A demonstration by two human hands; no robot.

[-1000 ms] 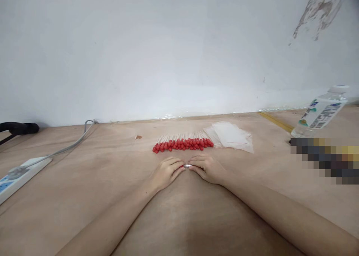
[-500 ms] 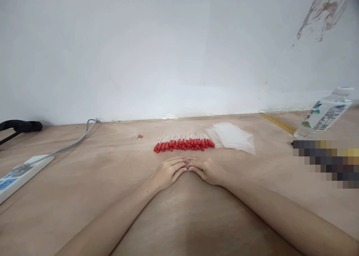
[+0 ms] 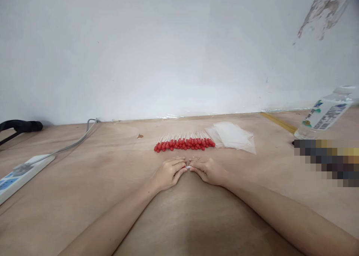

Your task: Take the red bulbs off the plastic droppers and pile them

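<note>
My left hand (image 3: pixel 170 172) and my right hand (image 3: pixel 206 170) meet low in the middle of the table. Between their pinched thumbs and fingers runs a short, thin red-tipped stick (image 3: pixel 188 167), gripped from both ends. Its bare middle is pale and shiny, and a speck of red shows at the left fingertips; my fingers cover the rest. Just beyond my hands lies a row of red-tipped sticks (image 3: pixel 183 144), red ends toward me and thin white stems pointing at the wall. Overlapping its right end is a spread stack of clear plastic bags (image 3: pixel 231 136).
To the left lie a white power strip (image 3: pixel 33 168) with a grey cable (image 3: pixel 70 147) and a black object (image 3: pixel 26 126). On the right are a clear bottle (image 3: pixel 325 113), a yellow strip (image 3: pixel 277 122) and a pixelated patch. A small brown scrap (image 3: pixel 140 136) lies left of the row.
My hands have moved slightly apart, so more of the stick between my fingertips shows. The row of sticks and the bags stay in place.
</note>
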